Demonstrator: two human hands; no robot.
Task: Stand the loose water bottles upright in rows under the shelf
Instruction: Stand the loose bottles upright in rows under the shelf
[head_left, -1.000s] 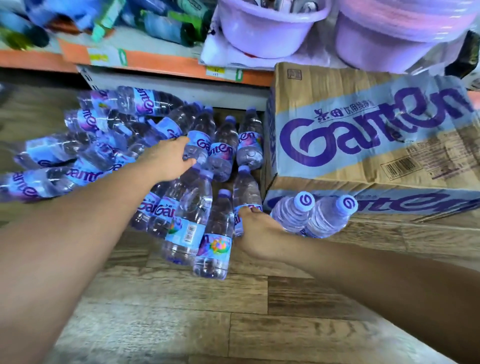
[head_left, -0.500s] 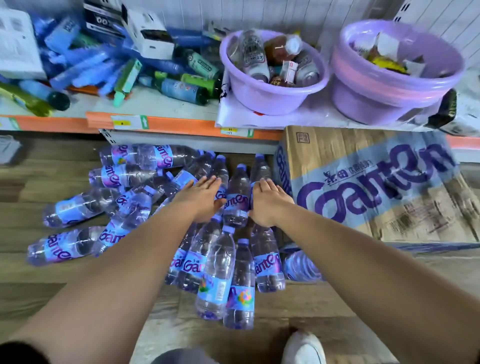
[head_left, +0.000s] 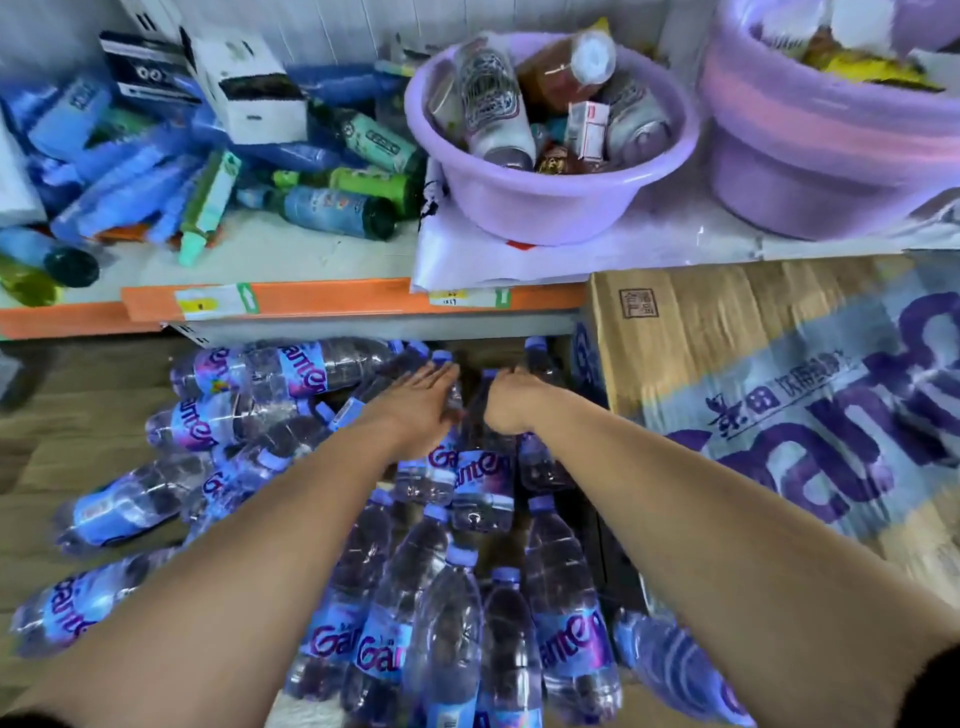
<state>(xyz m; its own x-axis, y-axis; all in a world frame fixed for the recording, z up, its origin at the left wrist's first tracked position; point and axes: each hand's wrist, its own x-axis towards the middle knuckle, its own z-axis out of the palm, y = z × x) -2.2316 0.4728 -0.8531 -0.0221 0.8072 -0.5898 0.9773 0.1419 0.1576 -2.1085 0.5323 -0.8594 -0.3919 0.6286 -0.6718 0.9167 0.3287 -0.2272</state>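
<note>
Left grip (head_left: 418, 405) flat, right grip (head_left: 511, 402) on bottles (head_left: 483, 483); two basins (head_left: 545, 208), one carton (head_left: 727, 353).

I'm counting two purple basins (head_left: 550, 208), one cardboard carton (head_left: 727, 364), about seven water bottles (head_left: 208, 421) lying loose and roughly a dozen standing; blur is keeping me from exact totals.
</note>
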